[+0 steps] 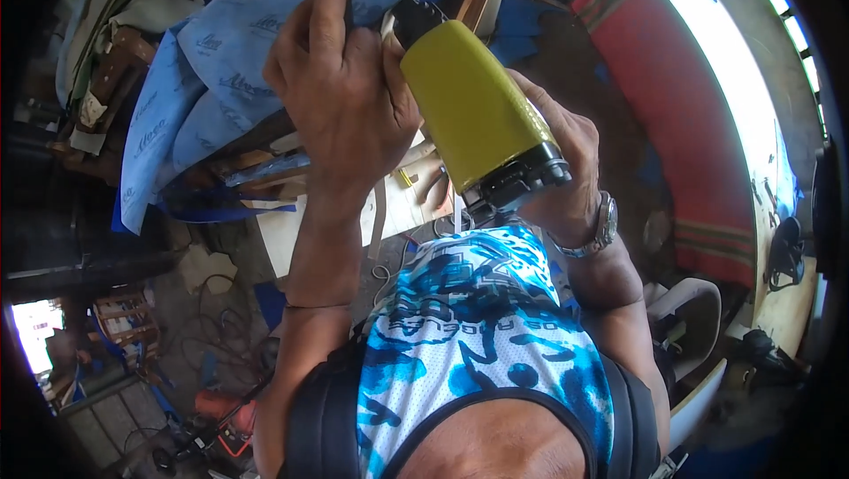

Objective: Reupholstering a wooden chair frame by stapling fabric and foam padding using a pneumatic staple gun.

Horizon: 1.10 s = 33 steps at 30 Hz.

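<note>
A tapered yellow piece [473, 100] with a glossy, textured surface and black fittings at both ends is held tilted in front of my chest. My left hand [340, 94] is closed at its upper left, index finger raised and thumb at the black fitting [416, 21]. My right hand [566, 165], a metal watch on its wrist, grips the piece from the right, fingers mostly hidden behind it. Light blue printed sheeting [230, 45] lies behind my left hand, with a pale board [283, 236] and wooden strips beneath.
A red striped cloth [641, 81] runs along a long white surface on the right, beside a grey curved chair arm [703, 298]. Piled offcuts [115, 63] sit at upper left. Cables [221, 320] and a red tool [217, 404] lie on the floor at lower left.
</note>
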Tool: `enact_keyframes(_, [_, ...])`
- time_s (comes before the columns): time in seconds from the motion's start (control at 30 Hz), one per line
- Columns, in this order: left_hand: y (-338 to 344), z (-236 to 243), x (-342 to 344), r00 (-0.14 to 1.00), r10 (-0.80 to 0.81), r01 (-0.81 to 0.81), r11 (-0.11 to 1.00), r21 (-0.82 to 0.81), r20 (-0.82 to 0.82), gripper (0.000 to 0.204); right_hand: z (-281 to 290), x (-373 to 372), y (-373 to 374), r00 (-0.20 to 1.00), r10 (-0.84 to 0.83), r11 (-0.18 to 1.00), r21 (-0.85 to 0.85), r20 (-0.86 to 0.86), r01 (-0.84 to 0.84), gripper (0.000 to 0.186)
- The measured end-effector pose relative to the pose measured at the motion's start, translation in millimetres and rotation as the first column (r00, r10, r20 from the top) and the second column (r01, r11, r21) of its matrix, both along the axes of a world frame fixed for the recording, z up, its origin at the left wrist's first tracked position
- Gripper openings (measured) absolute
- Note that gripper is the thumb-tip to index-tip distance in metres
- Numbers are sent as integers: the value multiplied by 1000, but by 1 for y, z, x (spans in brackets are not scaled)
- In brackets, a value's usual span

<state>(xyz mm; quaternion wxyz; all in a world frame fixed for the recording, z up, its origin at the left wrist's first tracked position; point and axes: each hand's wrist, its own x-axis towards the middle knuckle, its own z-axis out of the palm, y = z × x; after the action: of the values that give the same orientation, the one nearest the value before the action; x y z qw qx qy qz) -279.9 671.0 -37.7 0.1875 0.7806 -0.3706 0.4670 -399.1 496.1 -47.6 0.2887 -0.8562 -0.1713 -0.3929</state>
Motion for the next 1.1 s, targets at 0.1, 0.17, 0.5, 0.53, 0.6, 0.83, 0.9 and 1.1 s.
enact_keyframes(0.1, [-15, 2, 9, 1000, 1, -1, 999, -34, 2, 24, -2, 8, -10, 1000, -23, 999, 43, -11, 24, 62])
enact_keyframes(0.17, [-21, 2, 12, 998, 32, -31, 999, -20, 56, 26, -15, 14, -17, 999, 42, 986, 164, -29, -37, 64])
enact_keyframes(0.5, [18, 13, 43, 906, -309, 193, 910, -367, -290, 23, -66, 27, -70, 991, 132, 964, 230, 37, -137, 60])
enact_keyframes(0.53, [6, 20, 39, 943, -218, 158, 959, -237, -252, 24, -66, 29, -73, 989, 140, 956, 253, 46, -147, 57])
enact_keyframes(0.6, [-18, 27, 39, 973, -156, 136, 983, -127, -170, 24, -69, 39, -72, 987, 152, 941, 298, 47, -159, 54])
enact_keyframes(0.83, [-19, 20, 54, 898, -185, 108, 972, -208, -400, 26, -64, 67, -76, 975, 186, 944, 251, 122, -212, 51])
enact_keyframes(0.9, [-11, 15, 66, 882, -260, 158, 949, -272, -393, 26, -54, 71, -80, 975, 199, 944, 249, 97, -217, 50])
enact_keyframes(1.1, [-8, 16, 77, 869, -321, 188, 918, -349, -377, 24, -47, 91, -89, 974, 206, 934, 279, 91, -224, 58])
